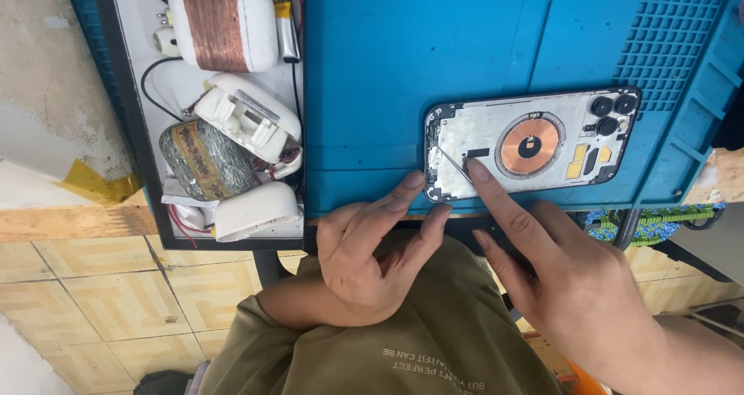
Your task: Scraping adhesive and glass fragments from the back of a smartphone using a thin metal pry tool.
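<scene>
While the left hand steadies the near edge of the opened phone back housing on the blue mat at the worktop's front, the right hand, its grip seemingly pinching a thin metal probe, works the shell's lower end, calling for gentle prying

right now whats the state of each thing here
phone back housing: opened, inner side up, copper coil exposed, flat on the blue mat
thin metal tool: tilted, tip at the housing's left end
left hand: fingertips at the housing's near edge
right hand: index finger pressing on the housing
white tray: full of white casings and coils
</scene>
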